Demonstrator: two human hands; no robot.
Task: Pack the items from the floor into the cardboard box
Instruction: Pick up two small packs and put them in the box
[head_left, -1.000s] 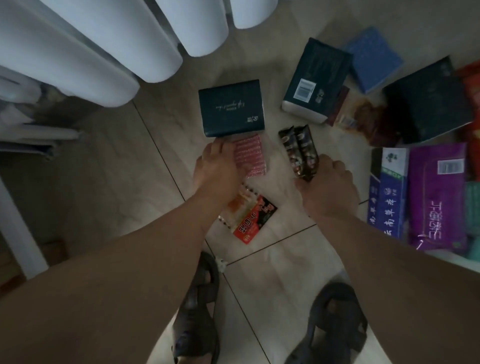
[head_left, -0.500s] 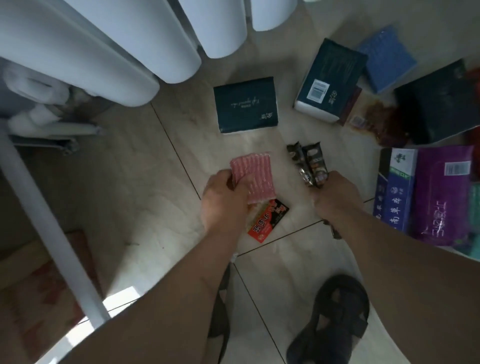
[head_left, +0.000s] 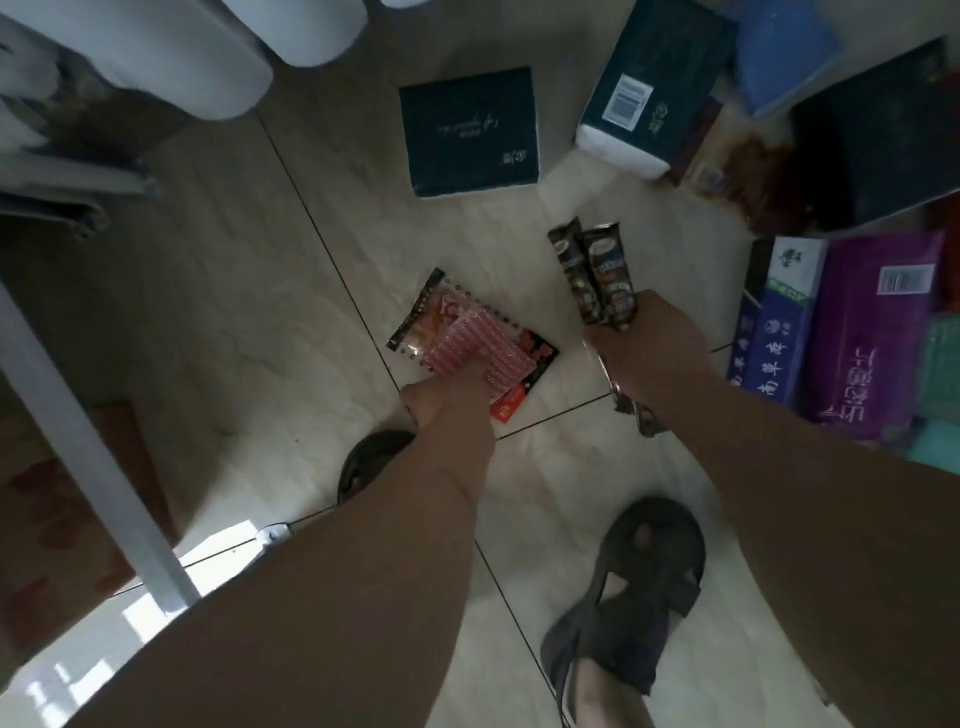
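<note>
Tiled floor mid-frame — our left hand (head_left: 447, 400) pinches the pink striped packet (head_left: 475, 348), our right hand (head_left: 644, 348) grips two dark snack bars (head_left: 597, 275).

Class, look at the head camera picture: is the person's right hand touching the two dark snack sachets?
Touching. The head view shows the right hand closed around the lower ends of the dark snack sachets, lifting them off the floor.

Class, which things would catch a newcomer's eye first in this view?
Two bare forearms dominate: the left hand grips a pink striped packet above a red-and-black snack bag on the tile floor, and the right hand holds two dark brown wrapped bars. Colourful boxes, including a purple pack, crowd the right edge.
</note>
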